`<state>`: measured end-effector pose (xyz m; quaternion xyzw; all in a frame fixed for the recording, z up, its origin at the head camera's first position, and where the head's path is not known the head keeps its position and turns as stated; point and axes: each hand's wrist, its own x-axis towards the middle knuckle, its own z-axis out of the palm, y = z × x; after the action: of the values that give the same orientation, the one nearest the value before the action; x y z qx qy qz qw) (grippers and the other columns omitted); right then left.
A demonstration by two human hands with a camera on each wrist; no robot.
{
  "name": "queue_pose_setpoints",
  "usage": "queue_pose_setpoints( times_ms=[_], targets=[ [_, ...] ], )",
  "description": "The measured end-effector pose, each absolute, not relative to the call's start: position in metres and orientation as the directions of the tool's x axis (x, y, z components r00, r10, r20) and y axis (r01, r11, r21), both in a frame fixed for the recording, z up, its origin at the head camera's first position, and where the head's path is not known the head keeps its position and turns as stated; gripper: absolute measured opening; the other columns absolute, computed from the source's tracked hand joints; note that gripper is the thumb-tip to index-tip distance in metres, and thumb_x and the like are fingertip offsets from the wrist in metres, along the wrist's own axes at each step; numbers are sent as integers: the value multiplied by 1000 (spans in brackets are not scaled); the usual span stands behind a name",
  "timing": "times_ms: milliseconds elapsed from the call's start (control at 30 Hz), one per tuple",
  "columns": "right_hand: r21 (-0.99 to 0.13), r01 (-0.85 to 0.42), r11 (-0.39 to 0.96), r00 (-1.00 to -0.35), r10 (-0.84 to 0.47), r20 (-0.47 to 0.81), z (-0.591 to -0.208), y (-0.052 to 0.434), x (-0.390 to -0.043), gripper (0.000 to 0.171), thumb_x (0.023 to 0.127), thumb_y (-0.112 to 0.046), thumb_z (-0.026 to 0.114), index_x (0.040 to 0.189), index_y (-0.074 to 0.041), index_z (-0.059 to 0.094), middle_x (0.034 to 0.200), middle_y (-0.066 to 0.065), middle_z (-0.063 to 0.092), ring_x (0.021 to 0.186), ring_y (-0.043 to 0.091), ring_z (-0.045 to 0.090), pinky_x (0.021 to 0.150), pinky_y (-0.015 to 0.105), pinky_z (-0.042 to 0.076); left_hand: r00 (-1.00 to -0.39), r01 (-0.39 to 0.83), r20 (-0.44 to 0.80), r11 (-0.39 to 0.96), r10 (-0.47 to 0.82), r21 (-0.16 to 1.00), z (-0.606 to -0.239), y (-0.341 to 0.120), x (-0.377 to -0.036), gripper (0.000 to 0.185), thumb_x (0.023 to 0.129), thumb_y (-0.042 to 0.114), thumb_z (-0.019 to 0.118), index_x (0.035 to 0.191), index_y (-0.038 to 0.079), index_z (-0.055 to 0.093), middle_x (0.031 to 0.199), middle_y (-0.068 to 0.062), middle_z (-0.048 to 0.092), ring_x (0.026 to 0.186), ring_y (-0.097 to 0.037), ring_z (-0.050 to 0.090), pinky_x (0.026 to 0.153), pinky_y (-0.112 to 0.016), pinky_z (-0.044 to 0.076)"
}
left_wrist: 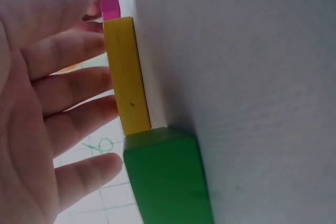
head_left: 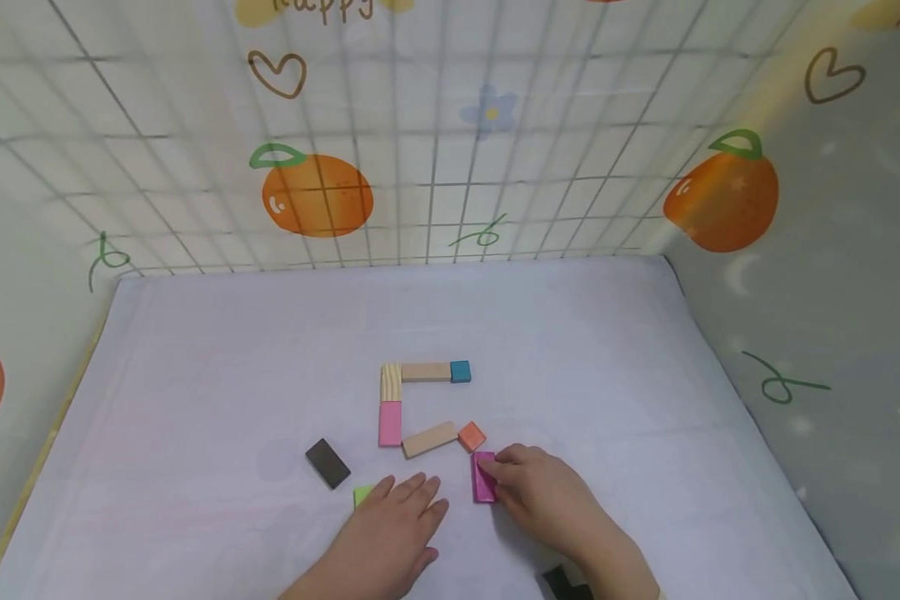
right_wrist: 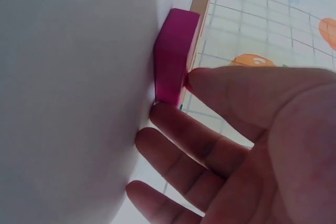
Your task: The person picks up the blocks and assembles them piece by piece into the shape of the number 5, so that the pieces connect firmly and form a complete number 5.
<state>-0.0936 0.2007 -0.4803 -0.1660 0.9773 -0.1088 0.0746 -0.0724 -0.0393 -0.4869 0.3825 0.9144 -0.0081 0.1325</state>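
My right hand (head_left: 551,492) pinches a magenta block (head_left: 483,478) lying on the cloth, thumb on its top and forefinger at its side. In the right wrist view, that magenta block (right_wrist: 176,56) lies between the thumb and forefinger. My left hand (head_left: 386,529) rests low over other blocks with its fingers straight and spread. A light green block (head_left: 362,496) pokes out beside it. In the left wrist view, the fingertips are right at a yellow block (left_wrist: 126,74), which butts against a green block (left_wrist: 165,177). The hand hides the yellow one in the head view.
Ahead, a pink block (head_left: 390,423), a striped wood block (head_left: 392,382), a tan block (head_left: 426,372) and a teal cube (head_left: 461,372) form a corner. Below them are another tan block (head_left: 430,440) and an orange cube (head_left: 472,437). A dark block (head_left: 327,463) lies at left.
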Motion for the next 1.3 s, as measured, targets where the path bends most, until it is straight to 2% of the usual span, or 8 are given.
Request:
queue_pose_setpoints(
  times_ms=[133, 300, 500, 633, 767, 867, 1067, 1300],
  targets=[
    [-243, -285, 927, -939, -321, -121, -480, 200, -93, 41, 84, -26, 82, 124, -29, 74, 112, -6, 72, 103, 11, 66, 92, 38, 58, -661, 714, -245, 695, 709, 85, -489, -39, -72, 51, 94, 46, 68, 140, 27, 59, 147, 6, 57, 140, -16, 49, 112, -46, 44],
    [-241, -282, 928, -943, -315, -106, -481, 200, -93, 40, 83, -26, 83, 123, -29, 75, 111, -7, 72, 102, 10, 66, 91, 36, 58, -642, 733, -227, 673, 732, 98, -490, -40, -73, 53, 89, 32, 77, 139, 23, 61, 145, 3, 58, 140, -17, 49, 111, -39, 46],
    [-233, -290, 928, -945, -316, -86, -482, 200, -93, 41, 83, -26, 83, 123, -29, 74, 109, -8, 72, 101, 9, 67, 90, 35, 59, -614, 756, -216, 644, 759, 112, -487, -40, -72, 51, 90, 32, 75, 139, 23, 61, 148, 3, 56, 141, -15, 48, 112, -31, 44],
    [-226, -284, 932, -947, -310, -87, -482, 199, -92, 44, 83, -27, 83, 126, -30, 73, 109, -9, 72, 99, 8, 66, 89, 33, 59, -604, 758, -202, 634, 771, 156, -480, -38, -70, 49, 91, 38, 74, 137, 24, 62, 147, 5, 56, 133, -11, 54, 99, -29, 54],
    [-231, -281, 931, -948, -307, -82, -482, 199, -93, 45, 84, -25, 82, 127, -30, 72, 110, -10, 72, 99, 7, 66, 89, 32, 58, -673, 698, -200, 701, 712, 145, -474, -35, -68, 30, 97, 42, 65, 119, 23, 72, 107, 9, 71, 87, -5, 64, 66, -21, 55],
    [-237, -273, 932, -949, -302, -94, -480, 199, -93, 47, 85, -25, 82, 129, -30, 70, 112, -9, 72, 102, 8, 66, 90, 32, 58, -760, 592, -226, 793, 609, 144, -473, -33, -68, 33, 98, 50, 60, 96, 21, 74, 72, 9, 61, 61, -7, 51, 51, -21, 45],
    [-250, -217, 944, -952, -261, -161, -477, 199, -93, 50, 86, -27, 81, 134, -28, 67, 114, -9, 72, 105, 9, 66, 92, 34, 58, -887, 341, -266, 924, 377, 170, -477, -27, -68, 54, 89, 67, 62, 75, 15, 70, 54, 5, 46, 51, -11, 44, 49, -26, 38],
    [-273, -189, 943, -951, -245, -187, -479, 201, -92, 52, 87, -28, 79, 137, -28, 65, 112, -8, 72, 104, 10, 66, 93, 38, 58, -910, 208, -347, 974, 228, 95, -480, -17, -70, 61, 85, 71, 63, 70, 12, 69, 57, 2, 49, 51, -13, 47, 50, -29, 45]
  ],
)
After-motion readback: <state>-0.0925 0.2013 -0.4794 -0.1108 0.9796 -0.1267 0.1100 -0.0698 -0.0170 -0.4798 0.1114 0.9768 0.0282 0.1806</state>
